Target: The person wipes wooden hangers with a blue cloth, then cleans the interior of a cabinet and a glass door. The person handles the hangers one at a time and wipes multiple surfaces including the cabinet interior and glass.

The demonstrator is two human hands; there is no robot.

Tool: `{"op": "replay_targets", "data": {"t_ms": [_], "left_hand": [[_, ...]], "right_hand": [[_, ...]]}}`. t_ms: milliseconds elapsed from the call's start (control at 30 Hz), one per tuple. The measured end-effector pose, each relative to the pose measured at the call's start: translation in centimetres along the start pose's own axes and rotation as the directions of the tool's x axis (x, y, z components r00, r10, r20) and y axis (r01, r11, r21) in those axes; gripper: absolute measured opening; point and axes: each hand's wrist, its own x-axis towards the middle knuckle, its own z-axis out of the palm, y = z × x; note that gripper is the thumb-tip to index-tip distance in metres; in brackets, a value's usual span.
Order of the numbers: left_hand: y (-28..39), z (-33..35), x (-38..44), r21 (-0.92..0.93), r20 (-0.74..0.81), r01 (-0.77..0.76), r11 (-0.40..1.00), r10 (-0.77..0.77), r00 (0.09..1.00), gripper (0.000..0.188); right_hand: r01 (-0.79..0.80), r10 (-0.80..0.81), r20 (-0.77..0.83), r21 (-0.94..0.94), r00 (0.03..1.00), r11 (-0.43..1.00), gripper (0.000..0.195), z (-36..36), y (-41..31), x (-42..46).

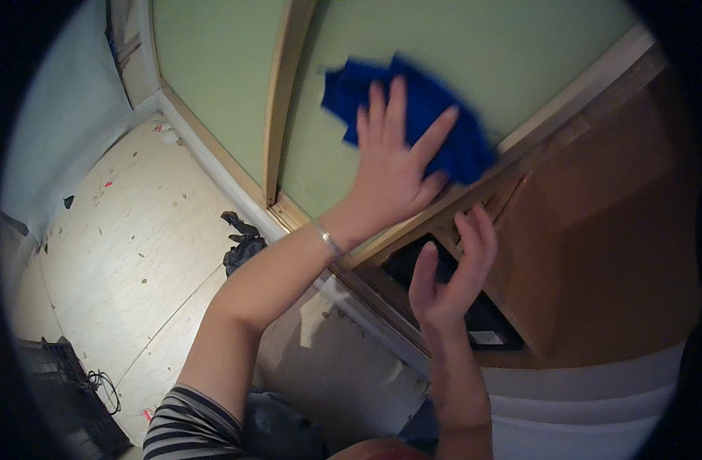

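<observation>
My left hand (388,161) lies palm down with its fingers spread on a blue cloth (454,144), pressing it against a pale green door panel (517,52). The cloth is rumpled and a little blurred. A thin bracelet (328,237) circles my left wrist. My right hand (457,270) is raised with nothing in it, thumb and fingers apart. It hovers by the wooden edge (558,118) of the panel, in front of the brown cabinet interior (609,259).
A wooden upright (282,103) divides the green panels above a floor track (290,217). Black crumpled plastic (242,253) lies on the littered light floor (155,253). A black crate (69,397) with a cable (103,391) stands lower left. Translucent sheeting (63,126) hangs upper left.
</observation>
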Motion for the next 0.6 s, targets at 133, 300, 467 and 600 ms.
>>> {"op": "replay_targets", "data": {"t_ms": [133, 300, 467, 600], "left_hand": [[3.0, 0.0, 4.7, -0.019, -0.138, -0.081, 0.997, 0.077, 0.987, 0.071], [2.1, 1.7, -1.8, 0.005, 0.065, -0.077, 0.997, 0.076, 0.995, 0.062], [0.0, 3.4, -15.7, -0.034, 0.383, 0.106, 0.994, -0.085, 0.92, 0.066], [-2.0, 2.1, -21.5, 0.089, 0.658, 0.046, 0.995, -0.094, 0.747, 0.064]], "right_hand": [[0.197, -0.208, -0.01, -0.288, 0.978, 0.937, 0.025, -1.5, 1.0, 0.4], [0.336, -0.324, 0.09, -0.289, 0.942, 0.896, 0.025, -2.5, 2.1, -0.4], [0.3, -0.199, 0.353, -0.26, 0.914, 0.918, 0.036, -2.3, 2.5, -3.7], [0.267, -0.144, 0.364, -0.314, 0.92, 0.911, 0.033, -0.8, 2.9, -6.7]]}}
